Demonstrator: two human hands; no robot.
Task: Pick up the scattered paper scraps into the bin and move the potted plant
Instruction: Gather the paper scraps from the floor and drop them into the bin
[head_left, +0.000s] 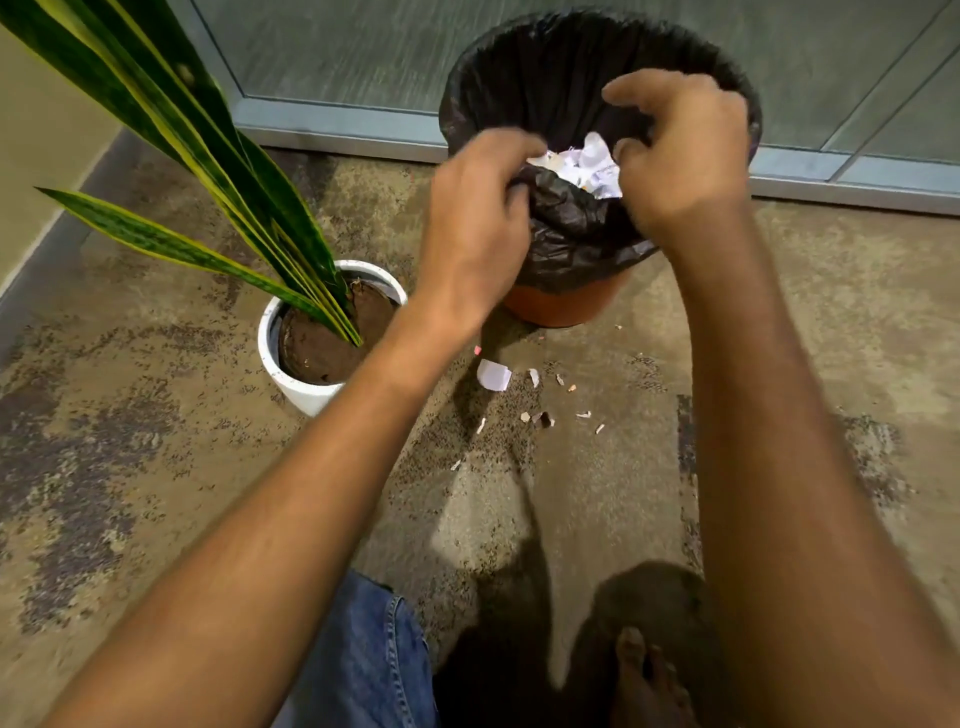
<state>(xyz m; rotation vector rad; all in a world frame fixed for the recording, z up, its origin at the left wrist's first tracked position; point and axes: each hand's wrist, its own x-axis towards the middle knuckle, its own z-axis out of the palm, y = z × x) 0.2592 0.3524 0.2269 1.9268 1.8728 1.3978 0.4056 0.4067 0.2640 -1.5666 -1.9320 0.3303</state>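
The bin (563, 304) stands far and right of centre — orange body, lined with a crinkled black bag (571, 228) folded over its rim. A wad of white crumpled paper (584, 163) shows at its near rim. Left of it stands the potted plant (311, 332): white round pot, brown soil, long green leaves edged yellow leaning left. Paper scraps (493, 375) — one larger white piece, many tiny bits — lie on the carpet near the bin.

Black liner (571, 228) on an orange bin (561, 306), white scraps (493, 375), white pot (296, 387), seemingly yellow-edged green leaves (156, 93).
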